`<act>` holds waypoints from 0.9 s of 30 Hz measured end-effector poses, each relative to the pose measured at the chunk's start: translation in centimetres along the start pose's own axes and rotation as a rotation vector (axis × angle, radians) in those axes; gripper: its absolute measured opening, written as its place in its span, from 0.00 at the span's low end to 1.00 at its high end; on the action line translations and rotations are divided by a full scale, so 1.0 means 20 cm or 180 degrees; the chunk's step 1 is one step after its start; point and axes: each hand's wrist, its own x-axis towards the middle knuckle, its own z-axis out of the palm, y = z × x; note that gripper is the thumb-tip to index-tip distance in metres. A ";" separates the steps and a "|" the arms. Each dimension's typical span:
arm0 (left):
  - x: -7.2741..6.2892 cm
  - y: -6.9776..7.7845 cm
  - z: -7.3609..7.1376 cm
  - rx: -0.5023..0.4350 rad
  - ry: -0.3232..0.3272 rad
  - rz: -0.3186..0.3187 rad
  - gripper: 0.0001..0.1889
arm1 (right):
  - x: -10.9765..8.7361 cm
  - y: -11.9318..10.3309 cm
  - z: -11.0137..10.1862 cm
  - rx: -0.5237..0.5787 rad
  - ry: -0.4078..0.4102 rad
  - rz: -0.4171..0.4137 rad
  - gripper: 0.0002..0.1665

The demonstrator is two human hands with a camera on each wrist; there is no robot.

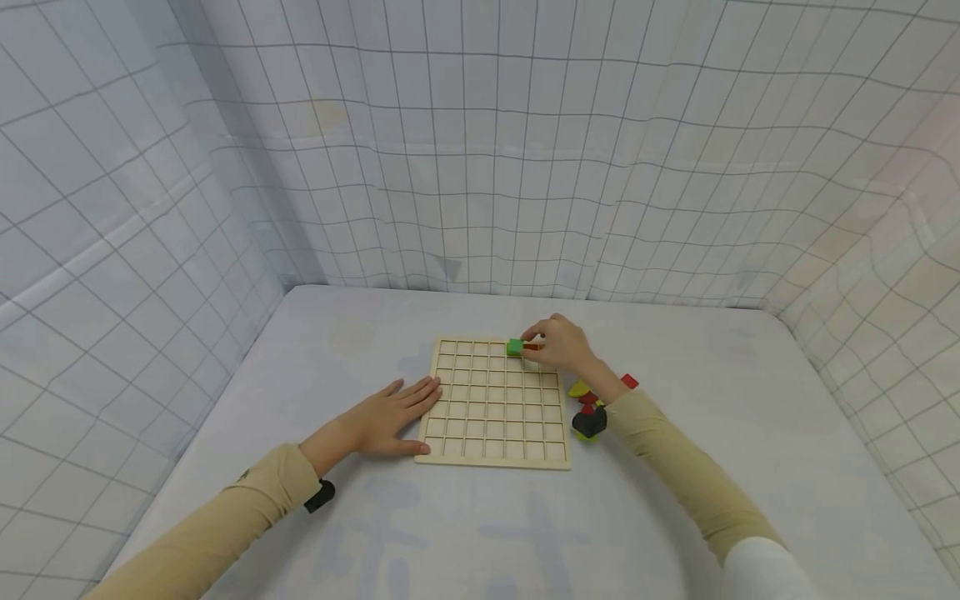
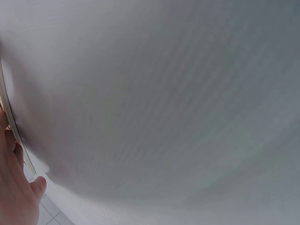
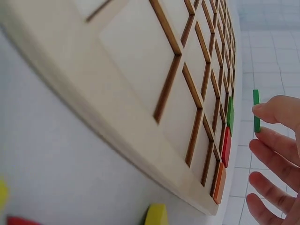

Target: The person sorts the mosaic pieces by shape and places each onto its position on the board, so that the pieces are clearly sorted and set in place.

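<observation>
On one table (image 1: 480, 533), one grid board (image 1: 495, 463) is placed, touched by the straight-fingered left hand (image 1: 390, 419). By the right hand (image 1: 562, 343), one green tile (image 3: 256, 110) is pinched — three more tiles (image 3: 226, 146) are set in the far row.

No readable words, numbers or brands. At eight o'clock in the head view, the left sleeve (image 1: 213, 521) bears a small dark mark (image 1: 243, 476), too tiny to read.
</observation>
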 end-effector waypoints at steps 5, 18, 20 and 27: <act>0.00 0.00 0.00 -0.0013 0.0004 -0.0007 0.48 | 0.03 -0.03 0.02 0.0050 -0.0057 0.0037 0.15; 0.00 0.00 0.01 -0.0041 0.0049 0.0005 0.48 | 0.08 -0.07 0.06 0.0082 -0.0121 -0.0014 0.16; -0.01 0.00 0.01 -0.0054 0.0050 0.0008 0.48 | 0.08 -0.07 0.07 0.0074 -0.0132 -0.0030 0.16; -0.01 0.01 0.00 -0.0070 0.0049 0.0022 0.48 | 0.10 -0.08 0.08 0.0022 -0.0195 -0.0009 0.15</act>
